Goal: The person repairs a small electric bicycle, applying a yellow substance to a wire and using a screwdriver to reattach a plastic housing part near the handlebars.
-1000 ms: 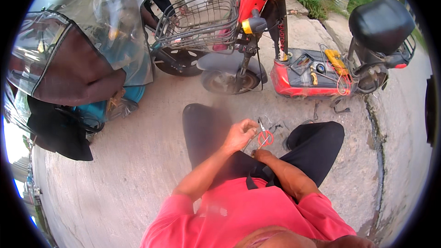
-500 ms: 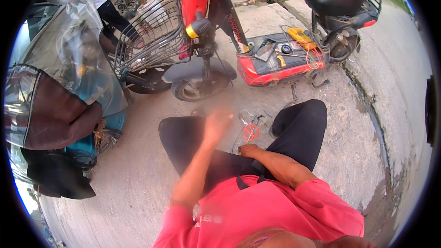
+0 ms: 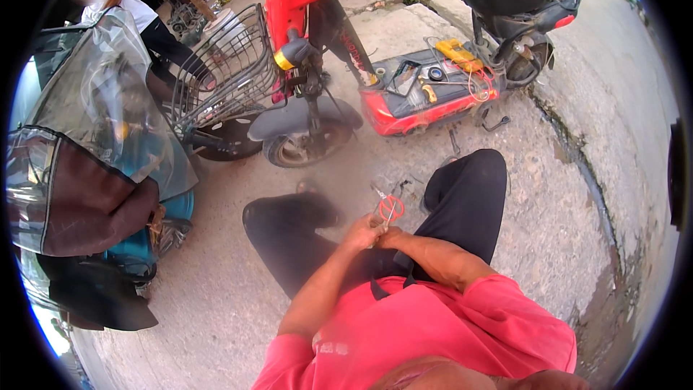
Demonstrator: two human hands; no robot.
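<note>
My left hand point(image 3: 363, 232) and my right hand point(image 3: 390, 237) meet low between my knees. Both have their fingers closed, pinched close together at the same spot. Whatever lies between them is too small and too covered to name. Just beyond the fingers, a pair of scissors point(image 3: 390, 208) with orange-red handles lies on the concrete. Beside the scissors are thin dark scraps point(image 3: 401, 186) that look like bits of wire.
A red electric scooter point(image 3: 390, 117) stands ahead, with a yellow multimeter point(image 3: 460, 55) and a roll of tape point(image 3: 435, 74) on its footboard. Its wire basket point(image 3: 227, 65) is at the left. A covered vehicle point(image 3: 86, 188) stands further left, with a person point(image 3: 137, 3) behind it.
My left hand has come down and back from above my left knee to meet my right hand. The right hand has stayed about where it was. The view has shifted slightly.
</note>
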